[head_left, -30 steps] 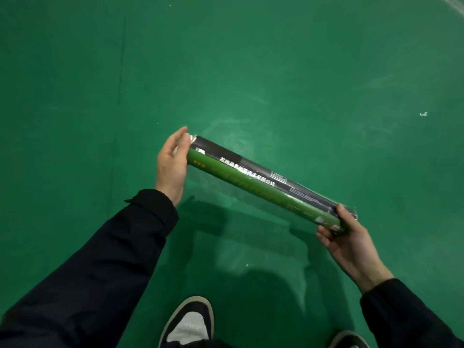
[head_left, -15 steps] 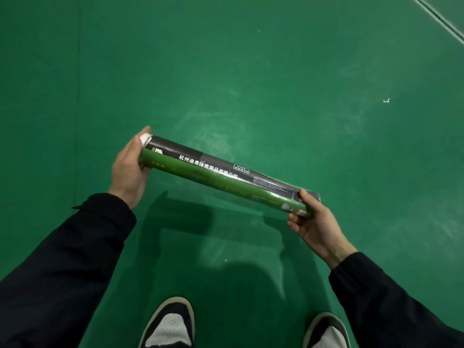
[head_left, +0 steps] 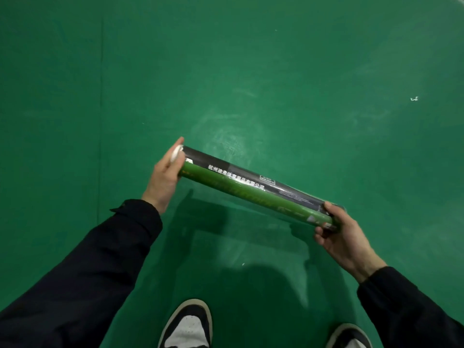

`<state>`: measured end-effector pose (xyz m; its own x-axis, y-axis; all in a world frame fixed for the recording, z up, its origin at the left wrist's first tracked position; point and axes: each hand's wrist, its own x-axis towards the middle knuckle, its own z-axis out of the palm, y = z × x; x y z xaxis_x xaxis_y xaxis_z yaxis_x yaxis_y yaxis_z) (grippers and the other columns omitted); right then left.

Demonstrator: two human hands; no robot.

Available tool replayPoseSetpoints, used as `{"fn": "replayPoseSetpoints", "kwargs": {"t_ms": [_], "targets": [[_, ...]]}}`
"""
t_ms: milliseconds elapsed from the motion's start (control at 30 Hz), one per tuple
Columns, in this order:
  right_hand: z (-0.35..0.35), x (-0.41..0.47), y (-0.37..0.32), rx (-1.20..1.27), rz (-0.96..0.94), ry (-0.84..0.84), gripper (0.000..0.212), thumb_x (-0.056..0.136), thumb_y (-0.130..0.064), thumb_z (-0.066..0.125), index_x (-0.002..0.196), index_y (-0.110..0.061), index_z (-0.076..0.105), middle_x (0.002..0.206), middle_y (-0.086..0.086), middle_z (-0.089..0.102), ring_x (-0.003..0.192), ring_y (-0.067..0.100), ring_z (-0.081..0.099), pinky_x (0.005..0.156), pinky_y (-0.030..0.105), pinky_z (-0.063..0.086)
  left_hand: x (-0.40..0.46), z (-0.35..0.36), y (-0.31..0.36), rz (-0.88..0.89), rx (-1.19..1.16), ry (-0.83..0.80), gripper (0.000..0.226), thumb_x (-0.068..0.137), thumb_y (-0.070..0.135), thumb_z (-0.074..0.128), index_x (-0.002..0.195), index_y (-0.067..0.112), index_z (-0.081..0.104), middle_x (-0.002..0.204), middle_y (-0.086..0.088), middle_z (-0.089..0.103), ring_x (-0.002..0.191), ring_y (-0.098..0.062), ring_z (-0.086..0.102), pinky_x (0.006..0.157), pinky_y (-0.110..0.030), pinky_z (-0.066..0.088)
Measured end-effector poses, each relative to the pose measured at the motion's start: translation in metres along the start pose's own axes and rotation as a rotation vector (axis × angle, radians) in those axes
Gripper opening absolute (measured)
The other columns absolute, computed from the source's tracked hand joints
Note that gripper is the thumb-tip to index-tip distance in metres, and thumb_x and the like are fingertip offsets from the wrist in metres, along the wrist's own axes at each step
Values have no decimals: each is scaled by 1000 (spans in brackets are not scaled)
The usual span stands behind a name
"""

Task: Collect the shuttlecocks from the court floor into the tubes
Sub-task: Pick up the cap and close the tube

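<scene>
A long green and black shuttlecock tube [head_left: 251,188] lies almost level in the air between my hands, slanting down to the right. My left hand [head_left: 164,177] is flat against its left end, where something white [head_left: 175,153], a cap or a shuttlecock base, shows under my fingers. My right hand [head_left: 339,237] grips the tube's right end from below. No loose shuttlecock lies on the floor in view.
Green court floor [head_left: 251,71] all around. A small white scrap [head_left: 414,98] lies far right. My two shoes [head_left: 187,325] stand at the bottom edge, with my shadow over the floor between them. A faint seam line [head_left: 101,96] runs down the left side.
The view has shifted, so hands and tube sit further right in frame than half a second ago. My grip on both ends looks the same.
</scene>
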<state>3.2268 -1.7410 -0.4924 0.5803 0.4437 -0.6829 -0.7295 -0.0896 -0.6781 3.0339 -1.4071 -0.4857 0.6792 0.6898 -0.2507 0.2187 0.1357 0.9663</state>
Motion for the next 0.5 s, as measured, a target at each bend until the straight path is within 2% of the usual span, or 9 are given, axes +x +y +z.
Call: {"fn": "replayPoseSetpoints", "kwargs": {"t_ms": [67, 133, 233, 300, 367, 433, 500], "targets": [[-3, 0, -2, -18, -2, 20, 14, 97, -32, 62, 92, -21, 68, 81, 9, 71, 60, 16, 54, 49, 23, 52, -6, 1, -9, -25, 67, -43, 96, 81, 75, 69, 160, 33, 37, 165, -13, 40, 153, -23, 37, 129, -51, 25], [-3, 0, -2, -19, 5, 38, 15, 97, -32, 62, 89, -22, 70, 81, 9, 71, 59, 16, 53, 49, 22, 52, -11, 3, -13, -24, 158, -49, 104, 76, 78, 72, 162, 34, 33, 166, -11, 39, 155, -18, 34, 130, -48, 20], [2, 1, 0, -18, -2, 47, 14, 98, -30, 60, 91, -22, 67, 78, 11, 72, 56, 15, 53, 47, 21, 50, -17, 9, -14, 46, 321, 58, 84, 94, 57, 63, 165, 25, 30, 169, -6, 32, 153, -7, 25, 124, -29, 14], [6, 1, 1, -31, -28, 47, 13, 100, -29, 58, 93, -20, 65, 76, 10, 72, 55, 14, 52, 46, 21, 49, -17, 10, -18, 61, 393, 122, 78, 100, 61, 55, 163, 21, 33, 160, -10, 47, 146, -11, 40, 122, -27, 25], [8, 0, 1, -49, -53, 58, 13, 100, -29, 57, 96, -19, 65, 75, 10, 72, 53, 14, 52, 45, 21, 48, -18, 10, -22, 37, 390, 170, 72, 103, 61, 47, 161, 19, 39, 139, -10, 60, 126, -13, 57, 111, -24, 36], [8, 0, 3, -48, -57, 70, 12, 100, -29, 58, 97, -20, 65, 76, 11, 72, 53, 14, 51, 45, 21, 47, -19, 12, -22, -6, 293, 176, 56, 111, 46, 41, 160, 19, 41, 151, -10, 55, 137, -12, 49, 119, -26, 31], [9, -1, 5, -47, -51, 82, 11, 100, -29, 58, 98, -20, 64, 75, 12, 73, 54, 15, 52, 45, 21, 47, -18, 13, -21, -24, 145, 170, 52, 113, 41, 37, 160, 19, 40, 165, -5, 41, 150, -10, 35, 128, -34, 23]]}}
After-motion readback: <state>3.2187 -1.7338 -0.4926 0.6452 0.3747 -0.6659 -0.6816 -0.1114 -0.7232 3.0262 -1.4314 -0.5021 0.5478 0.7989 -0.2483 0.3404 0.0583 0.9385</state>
